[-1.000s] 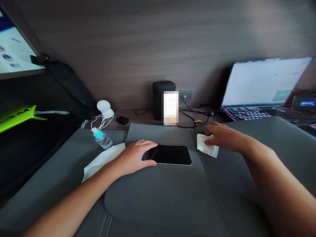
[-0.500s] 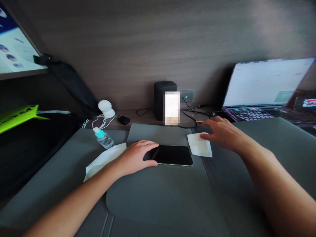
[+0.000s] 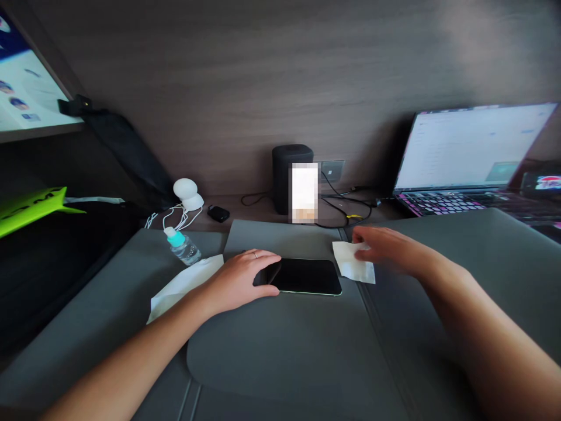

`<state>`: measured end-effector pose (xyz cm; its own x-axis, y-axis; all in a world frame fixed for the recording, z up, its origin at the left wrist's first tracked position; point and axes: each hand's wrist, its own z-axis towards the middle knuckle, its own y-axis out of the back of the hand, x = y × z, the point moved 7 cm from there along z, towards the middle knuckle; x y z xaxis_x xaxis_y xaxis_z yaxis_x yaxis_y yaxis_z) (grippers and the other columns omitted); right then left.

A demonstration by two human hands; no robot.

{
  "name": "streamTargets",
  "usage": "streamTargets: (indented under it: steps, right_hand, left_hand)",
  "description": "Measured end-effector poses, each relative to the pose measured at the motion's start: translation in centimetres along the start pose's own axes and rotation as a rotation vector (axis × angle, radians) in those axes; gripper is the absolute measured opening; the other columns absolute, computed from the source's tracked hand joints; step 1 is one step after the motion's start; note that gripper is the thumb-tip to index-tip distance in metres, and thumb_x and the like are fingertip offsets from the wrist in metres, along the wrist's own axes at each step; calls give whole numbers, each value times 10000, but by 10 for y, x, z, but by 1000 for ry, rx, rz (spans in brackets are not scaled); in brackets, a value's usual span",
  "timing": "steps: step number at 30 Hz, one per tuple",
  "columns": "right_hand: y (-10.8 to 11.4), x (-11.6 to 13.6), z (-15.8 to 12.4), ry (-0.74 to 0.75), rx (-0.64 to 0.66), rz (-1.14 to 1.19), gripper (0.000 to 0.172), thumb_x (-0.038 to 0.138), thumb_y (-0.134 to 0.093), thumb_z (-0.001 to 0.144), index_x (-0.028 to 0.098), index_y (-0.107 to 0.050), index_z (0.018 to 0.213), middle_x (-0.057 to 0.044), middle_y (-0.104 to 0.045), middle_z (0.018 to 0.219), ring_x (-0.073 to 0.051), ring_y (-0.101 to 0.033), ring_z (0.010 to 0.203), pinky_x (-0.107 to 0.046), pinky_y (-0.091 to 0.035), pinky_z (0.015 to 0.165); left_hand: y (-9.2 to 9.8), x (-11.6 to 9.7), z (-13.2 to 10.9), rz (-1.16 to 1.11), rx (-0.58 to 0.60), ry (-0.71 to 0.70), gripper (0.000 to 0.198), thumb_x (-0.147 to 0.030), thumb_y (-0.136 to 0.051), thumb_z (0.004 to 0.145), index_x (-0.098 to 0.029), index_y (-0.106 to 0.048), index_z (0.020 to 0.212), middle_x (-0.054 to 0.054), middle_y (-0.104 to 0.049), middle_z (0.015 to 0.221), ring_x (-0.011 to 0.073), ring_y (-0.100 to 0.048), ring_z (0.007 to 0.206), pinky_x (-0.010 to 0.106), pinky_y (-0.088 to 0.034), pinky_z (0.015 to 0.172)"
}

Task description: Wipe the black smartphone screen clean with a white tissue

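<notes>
Black flat rectangular phone (image 3: 309,276) is laid screen-up on the grey padded surface (image 3: 284,345), its left end covered and pinned by the left hand (image 3: 239,279) — fingers curled loosely over the edge. Just right of the phone, a small white square wipe (image 3: 350,266) is pressed flat under the fingertips (image 3: 356,237) of the right hand (image 3: 385,250), not pinched. A small clear plastic bottle with a teal cap (image 3: 183,247) is seen lying on its side beyond the left hand.

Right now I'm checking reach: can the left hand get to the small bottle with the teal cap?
Probably yes: the left hand rests on the phone, and only a flat tissue lies toward the bottle.
</notes>
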<state>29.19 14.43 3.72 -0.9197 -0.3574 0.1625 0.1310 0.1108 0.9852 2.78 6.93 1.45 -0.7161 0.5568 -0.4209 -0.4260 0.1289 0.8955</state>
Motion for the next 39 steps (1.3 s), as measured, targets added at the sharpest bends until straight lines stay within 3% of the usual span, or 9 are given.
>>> streamTargets:
  steps: [5, 9, 13, 17, 21, 25, 29, 32, 39]
  right_hand:
    - [7, 9, 0, -98, 36, 3, 495, 173, -467, 760, 149, -496, 1254, -79, -661, 823, -230, -624, 728, -328, -433, 661]
    - [19, 18, 1, -83, -127, 1, 335, 184, -475, 767, 159, -618, 1069, -91, -647, 875, -230, -612, 782, -329, -433, 703]
    - [25, 60, -7, 227, -317, 109, 164, 225, -478, 856, 170, -616, 924, -89, -594, 961, -192, -583, 809, -310, -439, 739]
    - [-5, 120, -21, 594, -77, 201, 125, 135, -541, 843, 175, -622, 930, -69, -577, 941, -168, -575, 831, -280, -443, 740]
    - [-25, 154, -32, 766, 30, 260, 151, 173, -568, 874, 169, -645, 1004, -79, -601, 988, -190, -562, 962, -331, -427, 891]
    - [-27, 155, -30, 759, 11, 309, 289, 378, -591, 890, 170, -647, 1083, -100, -593, 1082, -211, -541, 1037, -366, -408, 948]
    - [-22, 140, -25, 666, 25, 306, 437, 547, -511, 888, 153, -683, 966, -91, -611, 924, -207, -572, 894, -358, -446, 838]
    - [-21, 132, -22, 604, 36, 309, 480, 541, -410, 938, 152, -690, 912, -80, -607, 863, -193, -574, 840, -347, -445, 803]
    - [-22, 142, -26, 673, 8, 317, 456, 524, -459, 924, 155, -658, 1106, -113, -600, 1066, -223, -539, 1033, -372, -405, 936]
  left_hand:
    - [0, 0, 0, 6, -1, -6, 516, -407, -665, 855, -280, -503, 1328, 13, -544, 1364, 231, -505, 1228, 368, -391, 1049]
    - [0, 0, 0, 15, -6, -10, 522, -399, -666, 856, -257, -504, 1331, 21, -551, 1356, 227, -509, 1225, 364, -396, 1047]
    - [1, -1, 0, 8, -11, -5, 550, -397, -683, 840, -240, -505, 1336, 34, -557, 1349, 235, -518, 1216, 364, -409, 1036]
    - [-1, 3, 0, -4, -16, 29, 622, -387, -699, 820, -245, -461, 1377, 47, -548, 1364, 257, -510, 1234, 380, -415, 1035]
    - [-4, 6, 0, -10, -14, 22, 631, -382, -691, 824, -252, -441, 1388, 40, -529, 1387, 260, -487, 1263, 393, -407, 1047]
    - [-5, 6, 1, -9, -19, 1, 629, -367, -703, 818, -248, -446, 1380, 43, -537, 1379, 256, -499, 1250, 395, -411, 1044]
    - [-4, 6, 0, -1, -22, 0, 631, -406, -698, 824, -258, -445, 1382, 53, -537, 1377, 266, -500, 1247, 413, -415, 1035]
    - [-3, 6, 0, 6, -21, 5, 628, -395, -694, 826, -250, -446, 1383, 62, -540, 1370, 268, -504, 1240, 416, -420, 1028]
    - [-3, 3, 0, 4, -20, -5, 606, -457, -663, 848, -256, -448, 1378, 54, -542, 1369, 261, -505, 1238, 414, -415, 1029]
